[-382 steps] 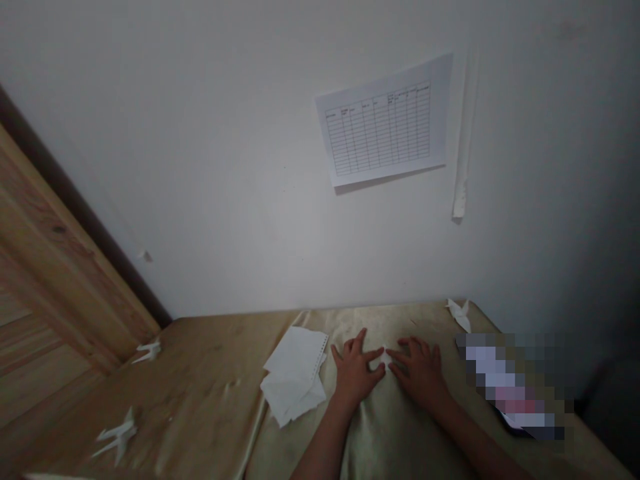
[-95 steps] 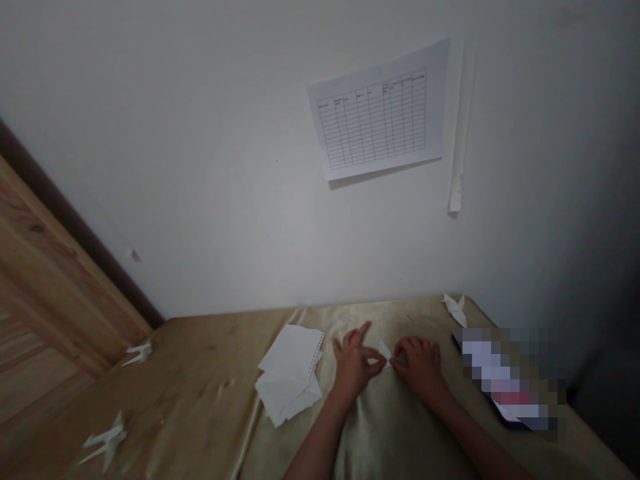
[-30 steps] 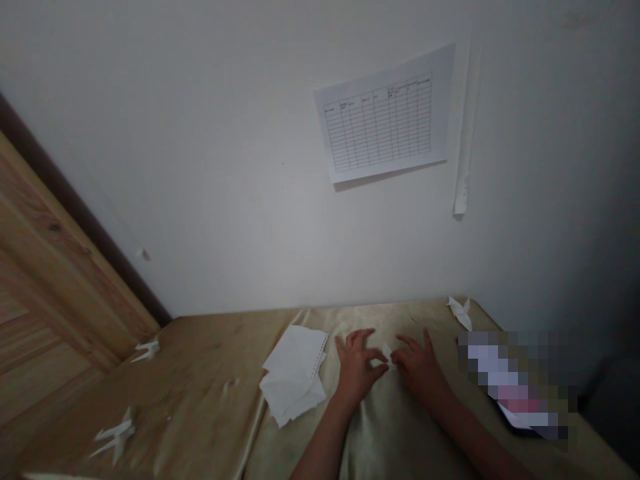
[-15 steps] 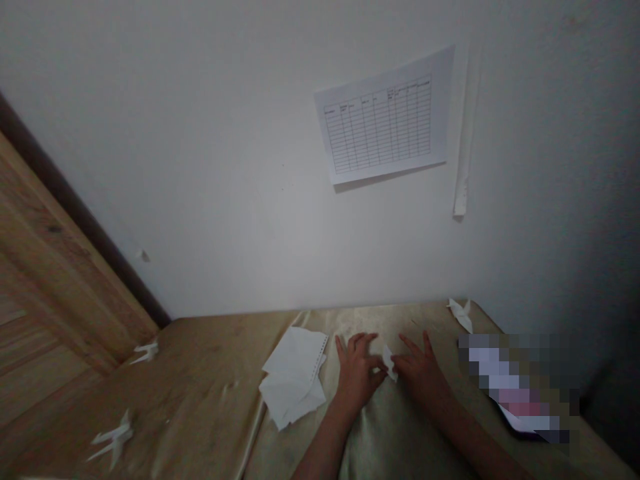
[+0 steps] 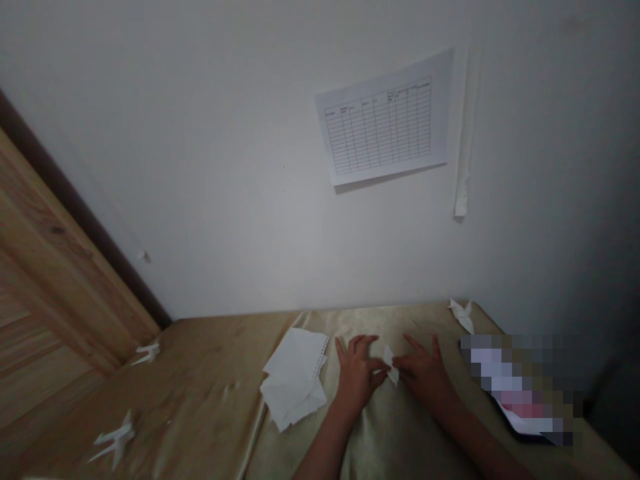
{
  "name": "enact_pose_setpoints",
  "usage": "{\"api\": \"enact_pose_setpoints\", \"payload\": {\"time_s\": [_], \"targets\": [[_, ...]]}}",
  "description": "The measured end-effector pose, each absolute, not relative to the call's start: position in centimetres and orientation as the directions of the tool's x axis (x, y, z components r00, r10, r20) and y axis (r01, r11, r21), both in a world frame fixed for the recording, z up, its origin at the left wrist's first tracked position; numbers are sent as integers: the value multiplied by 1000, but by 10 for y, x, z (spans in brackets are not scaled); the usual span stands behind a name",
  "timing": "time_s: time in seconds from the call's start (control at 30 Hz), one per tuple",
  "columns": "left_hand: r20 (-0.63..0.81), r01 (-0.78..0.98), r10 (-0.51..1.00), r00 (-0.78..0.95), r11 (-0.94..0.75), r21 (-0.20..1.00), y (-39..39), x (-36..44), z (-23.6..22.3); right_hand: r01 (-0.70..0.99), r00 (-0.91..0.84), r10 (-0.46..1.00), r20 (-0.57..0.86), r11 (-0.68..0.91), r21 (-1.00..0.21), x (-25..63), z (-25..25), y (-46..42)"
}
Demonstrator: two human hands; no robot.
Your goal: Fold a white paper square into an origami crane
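Between my two hands is a small folded piece of white paper, narrow and pointed at its ends. My left hand pinches its left side with thumb and index finger, the other fingers spread away. On the other side, my right hand grips the paper's right edge with thumb and fingertips, two fingers raised apart. The paper is just above or on the gold cloth; I cannot tell which. To the left of my left hand lie several loose white sheets, one with a perforated edge.
A gold cloth covers the table. Folded paper birds lie at the far left, near left and back right. A phone-like device, its screen blurred, rests at right. A printed table sheet hangs on the wall.
My right hand has shifted slightly, its raised fingers moving to the right. The folded paper stays between both hands, and my left hand is nearly still.
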State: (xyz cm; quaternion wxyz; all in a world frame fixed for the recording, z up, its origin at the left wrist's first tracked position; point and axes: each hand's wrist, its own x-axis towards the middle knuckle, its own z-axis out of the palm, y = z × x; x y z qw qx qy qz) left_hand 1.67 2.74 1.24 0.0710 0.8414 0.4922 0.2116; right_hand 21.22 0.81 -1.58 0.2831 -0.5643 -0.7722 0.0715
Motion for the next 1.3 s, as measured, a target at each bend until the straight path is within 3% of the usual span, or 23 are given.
{"api": "enact_pose_setpoints", "payload": {"time_s": [0.47, 0.87, 1.3], "targets": [[229, 795, 863, 449, -503, 337, 29, 8, 13, 873, -285, 900, 330, 386, -297, 211, -4, -2], [127, 823, 905, 407, -423, 378, 21, 0, 11, 885, -68, 959, 276, 185, -426, 211, -15, 7], [139, 833, 939, 315, -343, 434, 32, 19, 12, 891, 46, 934, 356, 123, -437, 207, -23, 3]]}}
